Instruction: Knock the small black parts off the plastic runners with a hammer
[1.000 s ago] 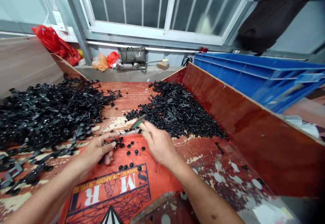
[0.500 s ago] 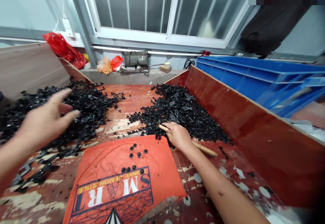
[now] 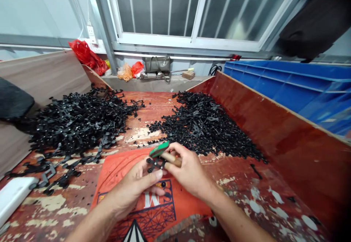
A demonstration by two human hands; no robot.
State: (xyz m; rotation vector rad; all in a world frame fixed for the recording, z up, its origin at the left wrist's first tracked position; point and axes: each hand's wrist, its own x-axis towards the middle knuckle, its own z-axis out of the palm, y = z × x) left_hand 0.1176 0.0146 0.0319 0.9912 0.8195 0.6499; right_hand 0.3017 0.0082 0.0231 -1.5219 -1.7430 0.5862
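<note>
Both hands meet over the orange printed cloth [image 3: 120, 165]. My left hand [image 3: 131, 185] pinches a small black jointed part [image 3: 157, 164] with round knobs between thumb and fingers. In my right hand [image 3: 189, 169] is a wooden-handled hammer [image 3: 170, 158], its green head [image 3: 159, 148] just above the black part. Whether the head touches the part I cannot tell. A loose round black cap [image 3: 163, 184] lies close beside my left fingers. My hands hide much of the cloth.
Heaps of black parts lie on the left [image 3: 79, 121] and on the right [image 3: 208, 125] of the worn red board [image 3: 153, 105]. A brown board wall [image 3: 274, 121] and blue crate [image 3: 274, 83] bound the right side. A white object [image 3: 16, 196] sits at lower left.
My left hand has come from the left heap to the middle and now holds a black part. My right hand has moved down and slightly left with the hammer, to the left hand.
</note>
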